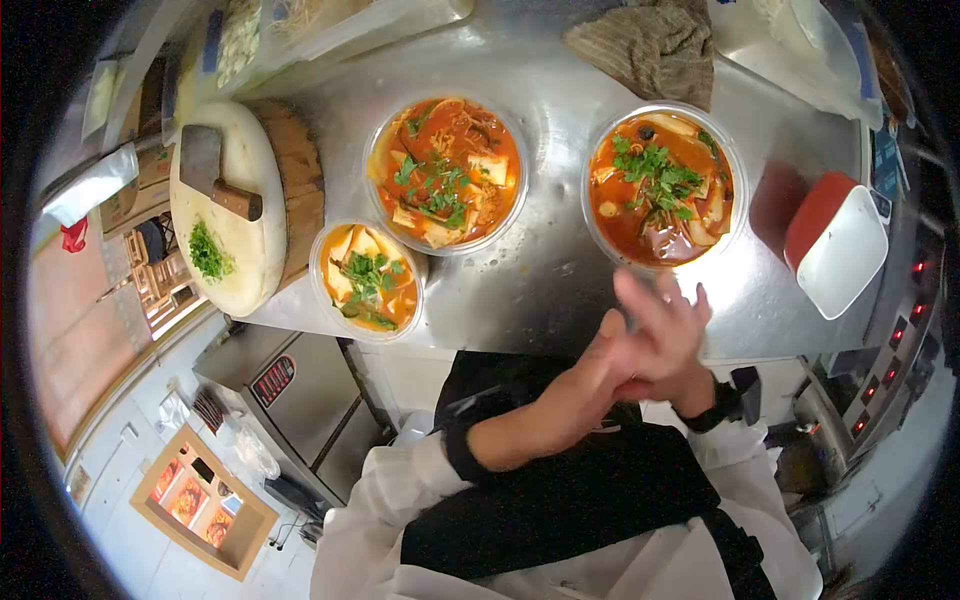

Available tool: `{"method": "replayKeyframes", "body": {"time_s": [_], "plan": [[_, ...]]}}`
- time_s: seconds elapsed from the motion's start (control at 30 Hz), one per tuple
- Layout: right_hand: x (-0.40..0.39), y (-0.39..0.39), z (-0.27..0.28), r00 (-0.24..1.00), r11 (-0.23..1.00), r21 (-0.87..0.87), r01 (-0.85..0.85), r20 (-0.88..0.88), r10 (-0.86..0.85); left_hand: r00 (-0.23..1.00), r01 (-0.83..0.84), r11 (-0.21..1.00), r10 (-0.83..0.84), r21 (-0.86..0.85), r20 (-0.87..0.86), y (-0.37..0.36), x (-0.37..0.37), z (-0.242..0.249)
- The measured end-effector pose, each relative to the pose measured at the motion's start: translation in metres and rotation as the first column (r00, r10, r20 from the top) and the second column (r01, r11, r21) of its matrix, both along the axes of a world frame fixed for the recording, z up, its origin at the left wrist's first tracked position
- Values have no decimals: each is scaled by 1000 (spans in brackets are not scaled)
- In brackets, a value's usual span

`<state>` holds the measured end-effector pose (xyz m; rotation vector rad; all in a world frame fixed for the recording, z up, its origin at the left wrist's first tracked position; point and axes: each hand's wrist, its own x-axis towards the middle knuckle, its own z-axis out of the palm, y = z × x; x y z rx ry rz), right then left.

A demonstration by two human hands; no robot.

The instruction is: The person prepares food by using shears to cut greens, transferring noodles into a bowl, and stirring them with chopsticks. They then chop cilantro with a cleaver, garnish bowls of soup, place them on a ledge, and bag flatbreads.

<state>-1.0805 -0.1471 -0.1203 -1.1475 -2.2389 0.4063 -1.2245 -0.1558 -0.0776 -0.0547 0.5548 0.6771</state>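
Observation:
My left hand (597,368) and my right hand (672,345) are pressed together in front of the apron, overlapping and partly smeared by motion. Several fingers stretch toward the counter, and no object shows between the palms. Just beyond the fingertips stands a round clear tub of red soup (655,225) topped with chopped green herbs. To its left, a second large tub of red soup (480,205) holds pale tofu-like pieces and herbs. A smaller tub of soup (368,275) sits closer to the counter's front edge.
At left, a cleaver (202,158) and chopped greens (208,252) lie on a round white cutting board (255,170). A brown cloth (650,50) rests at the back of the steel counter (555,120). A red-and-white container (840,245) stands at right.

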Motion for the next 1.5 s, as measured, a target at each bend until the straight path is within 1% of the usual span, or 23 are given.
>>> {"method": "replayKeyframes", "body": {"time_s": [0.07, 0.1, 0.13, 0.17, 0.2, 0.23, 0.27, 0.3, 0.33, 0.37, 0.4, 0.43, 0.5, 0.57, 0.63, 0.73, 0.83, 1.03, 1.17, 1.23, 1.33, 1.43, 1.5], "plan": [[23, 25, 6, 953, 948, -160, 276, 169, -250, 982, 186, 978, -184, 89, -38, 17, -9, 18], [35, 32, 8, 917, 914, -145, 378, 196, -348, 981, 193, 977, -192, 89, -26, 21, -15, 19], [39, 36, 15, 918, 910, -124, 395, 33, -394, 891, 369, 831, -190, 415, -412, 25, -21, 20], [42, 39, 21, 896, 905, -104, 413, -131, -424, 705, 593, 553, -7, 585, -709, 30, -23, 18], [49, 36, 22, 931, 928, -137, 347, -72, -359, 649, 655, 461, 63, 599, -758, 28, -23, 0], [54, 35, 21, 958, 945, -173, 279, -19, -286, 661, 648, 458, 60, 609, -748, 28, -23, -7], [52, 46, 13, 929, 923, -114, 368, -5, -371, 585, 639, 593, 39, 491, -810, 30, -24, -11], [55, 51, 4, 830, 823, -258, 506, -111, -546, 506, 608, 708, 3, 359, -863, 33, -24, -16], [59, 59, 1, 781, 777, -228, 587, -94, -618, 514, 608, 702, 9, 372, -858, 35, -22, -27], [63, 67, -3, 726, 724, -201, 659, -79, -683, 465, 518, 771, 111, 371, -879, 35, -21, -41], [77, 70, -17, 760, 756, -209, 620, -78, -645, 401, 420, 828, 198, 371, -895, 36, -19, -51], [80, 70, -24, 759, 755, -206, 623, -74, -646, 405, 420, 827, 197, 373, -893, 41, -16, -56], [84, 72, -32, 649, 603, -718, 348, -280, -708, 550, 181, 902, 238, 393, -801, 56, -7, -67], [85, 75, -32, 652, 609, -727, 317, -300, -697, 579, 174, 891, 252, 420, -775, 67, -6, -83], [87, 78, -29, 600, 535, -803, 263, -298, -743, 649, 231, 815, 279, 532, -708, 76, -9, -97], [95, 80, -35, 672, 547, -804, 233, -273, -688, 648, 349, 743, 248, 571, -720, 83, -13, -101], [89, 76, -30, 664, 603, -774, 192, -350, -661, 681, 334, 692, 292, 640, -671, 81, -17, -103], [55, 59, 33, 673, 614, -778, 137, -381, -634, 826, 135, 795, 240, 592, -510, 48, -54, -47], [-1, 46, 89, 691, 654, -756, 2, -472, -547, 744, 145, 695, 393, 704, -541, 8, -110, -7], [-33, 42, 119, 729, 651, -756, -70, -484, -483, 782, 58, 729, 392, 683, -485, -14, -140, 16], [-89, 23, 158, 787, 666, -735, -124, -482, -385, 746, -90, 712, 511, 697, -426, -60, -182, 51], [-148, 2, 183, 835, 696, -680, -230, -505, -218, 671, -206, 644, 641, 737, -372, -114, -228, 79], [-203, -11, 185, 825, 654, -640, -403, -563, -42, 599, -246, 577, 722, 779, -346, -154, -270, 78]]}}
